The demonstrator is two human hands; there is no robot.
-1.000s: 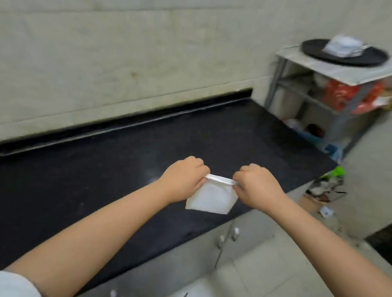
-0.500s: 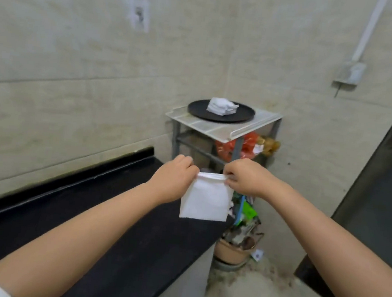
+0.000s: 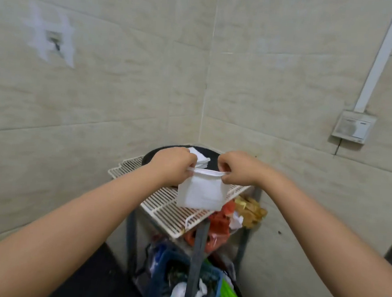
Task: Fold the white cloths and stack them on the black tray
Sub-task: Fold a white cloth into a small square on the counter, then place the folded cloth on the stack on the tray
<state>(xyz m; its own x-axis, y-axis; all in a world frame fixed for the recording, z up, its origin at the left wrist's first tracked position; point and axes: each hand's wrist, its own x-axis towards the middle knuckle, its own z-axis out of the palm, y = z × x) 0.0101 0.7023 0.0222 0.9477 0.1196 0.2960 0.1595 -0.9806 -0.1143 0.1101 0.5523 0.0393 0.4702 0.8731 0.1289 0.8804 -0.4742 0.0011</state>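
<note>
Two hands, left hand (image 3: 174, 164) and right hand (image 3: 236, 167), were pinched shut on the top edge of a folded cloth (image 3: 201, 193), held hanging just before the tray (image 3: 150, 157) and stack (image 3: 200, 158). Placing step judged underway; next, cloth needed laying squarely on stack.

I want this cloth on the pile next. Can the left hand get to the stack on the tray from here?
Probably yes: the left hand sits just before the stack of cloths, nothing between, but it pinches the folded cloth.

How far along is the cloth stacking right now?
Done: folded white cloths already lie on the black tray. In hand: left hand and right hand pinch a folded cloth by its top edge, in front of the tray. Left: setting it on the stack.
</note>
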